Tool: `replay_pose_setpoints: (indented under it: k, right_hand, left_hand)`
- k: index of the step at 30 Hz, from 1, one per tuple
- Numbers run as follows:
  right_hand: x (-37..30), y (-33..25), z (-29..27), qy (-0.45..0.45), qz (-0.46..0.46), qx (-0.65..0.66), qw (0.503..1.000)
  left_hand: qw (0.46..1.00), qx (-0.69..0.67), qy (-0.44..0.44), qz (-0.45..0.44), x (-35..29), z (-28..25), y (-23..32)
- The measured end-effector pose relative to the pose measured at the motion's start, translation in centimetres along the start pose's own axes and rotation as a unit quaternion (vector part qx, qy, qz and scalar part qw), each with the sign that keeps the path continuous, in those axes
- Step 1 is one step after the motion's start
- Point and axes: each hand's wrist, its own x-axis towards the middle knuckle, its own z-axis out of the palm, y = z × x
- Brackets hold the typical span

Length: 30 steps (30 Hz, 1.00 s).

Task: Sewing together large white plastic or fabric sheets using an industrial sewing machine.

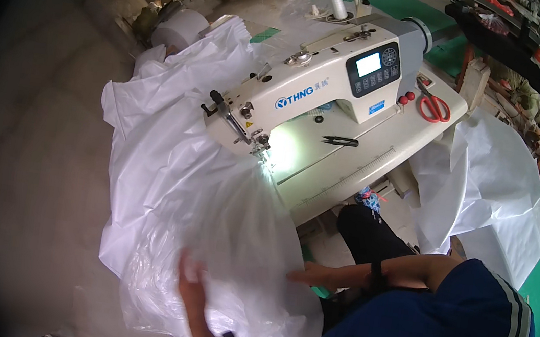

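Observation:
A large white sheet (156,153) of woven-looking material drapes over the left of the sewing machine (308,85), with a clear plastic film (227,231) over its near part. The film gathers to a point under the lit needle area. My left hand (192,280) is over the film at the lower left, its fingers apart and somewhat blurred. At the film's right edge is my right hand (314,274); its fingertips blur into the film, so whether they grip it cannot be made out.
On the machine bed lie black thread snips (340,141) and red-handled scissors (433,107) beside small red balls (407,98). A white thread cone (335,1) stands behind. More white sheeting (486,183) hangs at right, near a cluttered shelf (539,40).

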Motion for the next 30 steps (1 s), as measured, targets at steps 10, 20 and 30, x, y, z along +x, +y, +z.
replay_pose_setpoints:
  k: [10, 20, 30]
  right_hand:
    - [-5.7, -2.3, -4.8, -0.071, 0.073, 0.049, 0.994]
    - [-5.8, -2.9, -4.7, -0.14, 0.1, -0.159, 0.972]
    - [-5.2, -3.2, -4.6, 0.047, -0.08, -0.004, 0.996]
  left_hand:
    - [0.979, 0.182, -0.071, 0.058, 11.5, 5.9, -0.1]
    - [0.976, 0.129, -0.013, 0.174, 10.7, 3.5, -6.7]
    - [0.981, 0.108, 0.074, 0.145, -0.2, 1.8, 10.4]
